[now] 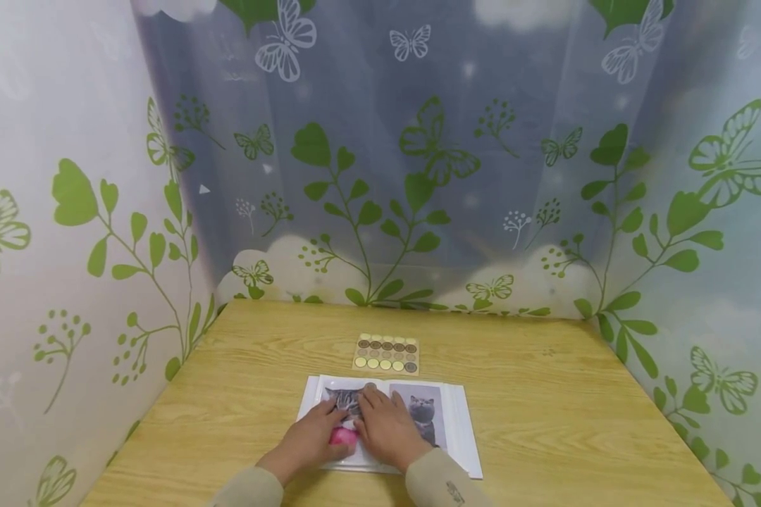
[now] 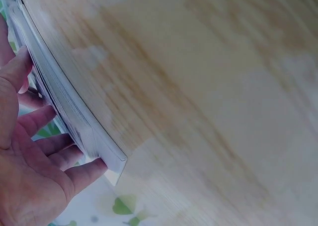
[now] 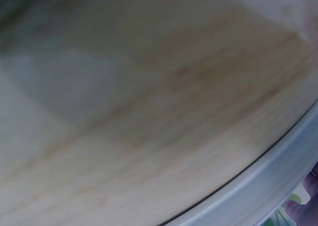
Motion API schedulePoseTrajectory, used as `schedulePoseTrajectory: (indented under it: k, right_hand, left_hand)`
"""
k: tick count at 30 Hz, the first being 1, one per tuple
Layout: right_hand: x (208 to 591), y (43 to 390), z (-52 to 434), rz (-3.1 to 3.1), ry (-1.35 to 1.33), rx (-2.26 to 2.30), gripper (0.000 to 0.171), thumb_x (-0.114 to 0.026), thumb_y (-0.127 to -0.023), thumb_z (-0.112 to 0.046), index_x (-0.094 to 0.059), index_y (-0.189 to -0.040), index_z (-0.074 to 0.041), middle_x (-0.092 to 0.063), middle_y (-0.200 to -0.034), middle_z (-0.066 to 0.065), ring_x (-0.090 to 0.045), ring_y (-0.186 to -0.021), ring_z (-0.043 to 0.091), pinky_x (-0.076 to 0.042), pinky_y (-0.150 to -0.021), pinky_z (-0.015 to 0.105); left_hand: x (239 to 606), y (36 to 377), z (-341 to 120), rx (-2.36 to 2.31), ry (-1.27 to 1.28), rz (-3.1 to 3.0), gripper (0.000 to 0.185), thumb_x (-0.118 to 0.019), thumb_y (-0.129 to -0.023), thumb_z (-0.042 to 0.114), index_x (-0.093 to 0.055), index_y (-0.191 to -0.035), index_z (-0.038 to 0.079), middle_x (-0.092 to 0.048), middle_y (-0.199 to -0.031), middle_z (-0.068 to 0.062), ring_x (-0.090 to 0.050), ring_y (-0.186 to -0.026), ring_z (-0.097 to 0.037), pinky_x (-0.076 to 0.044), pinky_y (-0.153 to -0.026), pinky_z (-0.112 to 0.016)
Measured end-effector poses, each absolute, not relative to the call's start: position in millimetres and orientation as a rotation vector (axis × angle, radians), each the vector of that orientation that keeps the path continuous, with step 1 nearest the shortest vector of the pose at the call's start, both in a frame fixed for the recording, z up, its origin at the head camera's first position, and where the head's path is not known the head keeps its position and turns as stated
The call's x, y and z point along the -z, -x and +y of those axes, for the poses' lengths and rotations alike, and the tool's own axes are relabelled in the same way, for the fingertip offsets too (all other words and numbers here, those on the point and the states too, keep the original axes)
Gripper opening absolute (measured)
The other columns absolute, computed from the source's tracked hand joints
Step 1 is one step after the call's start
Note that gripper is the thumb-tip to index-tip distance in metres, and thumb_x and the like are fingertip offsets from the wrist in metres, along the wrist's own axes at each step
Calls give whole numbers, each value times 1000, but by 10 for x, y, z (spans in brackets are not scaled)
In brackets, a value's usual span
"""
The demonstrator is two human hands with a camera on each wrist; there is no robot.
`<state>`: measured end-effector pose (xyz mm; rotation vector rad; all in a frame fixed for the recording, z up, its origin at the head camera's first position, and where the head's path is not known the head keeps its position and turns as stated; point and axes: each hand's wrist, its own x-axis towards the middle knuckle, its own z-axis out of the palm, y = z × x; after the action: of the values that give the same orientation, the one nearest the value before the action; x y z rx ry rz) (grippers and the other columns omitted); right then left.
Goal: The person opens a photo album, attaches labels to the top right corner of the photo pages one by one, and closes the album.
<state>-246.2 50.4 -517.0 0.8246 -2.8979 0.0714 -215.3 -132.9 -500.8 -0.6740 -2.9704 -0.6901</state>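
Observation:
An open white photo album (image 1: pixel 458 431) lies on the wooden table (image 1: pixel 545 394) near its front edge. Its left page holds a tabby cat photo (image 1: pixel 344 398), its right page a grey cat photo (image 1: pixel 423 412). My left hand (image 1: pixel 317 431) and right hand (image 1: pixel 385 421) lie side by side on the left page with straight fingers, pressing the tabby photo. A pink patch (image 1: pixel 342 436) shows between them. In the left wrist view my left hand (image 2: pixel 35 161) is spread beside the album's page stack (image 2: pixel 67 104). The right wrist view shows blurred table (image 3: pixel 149 112) and the album's edge (image 3: pixel 268 186).
A sheet of round gold and brown stickers (image 1: pixel 387 353) lies just beyond the album. A curtain printed with green leaves and butterflies (image 1: pixel 418 183) encloses the table on the left, back and right.

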Motion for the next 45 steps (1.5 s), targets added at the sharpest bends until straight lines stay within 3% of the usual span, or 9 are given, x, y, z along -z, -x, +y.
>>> schedulePoseTrajectory:
  k: [15, 26, 37, 45]
  right_hand:
    - [5121, 2445, 537, -2901, -763, -92, 51, -44, -104, -39, -49, -145, -9, -48, -149, 6, -44, -137, 26, -31, -113, 56]
    - [5172, 2540, 560, -2913, -703, -246, 52, -46, -104, -37, -48, -145, -6, -49, -147, 11, -43, -136, 32, -30, -112, 58]
    - [5133, 2638, 499, -2897, -685, -276, 49, -49, -102, -37, -54, -138, -3, -52, -140, 15, -46, -133, 31, -34, -110, 57]
    - [5127, 2660, 379, -2935, -706, -267, 51, -49, -102, -37, -52, -140, -3, -51, -143, 14, -45, -134, 32, -32, -112, 55]
  left_hand:
    - [5029, 2165, -1333, 688, 675, -2958, 63, -81, -80, 33, -61, -128, -2, -48, -138, -32, -46, -129, -48, -42, -101, -61]
    - [5053, 2178, -1341, 667, 668, -2965, 66, -82, -79, 36, -61, -129, -2, -49, -138, -31, -47, -129, -46, -43, -102, -59]
    - [5015, 2160, -1340, 690, 679, -2961, 65, -81, -81, 37, -61, -129, -1, -48, -140, -31, -46, -130, -46, -43, -101, -60]
    - [5022, 2151, -1349, 677, 683, -2946, 67, -81, -80, 38, -60, -130, -1, -48, -139, -31, -46, -129, -46, -44, -100, -60]
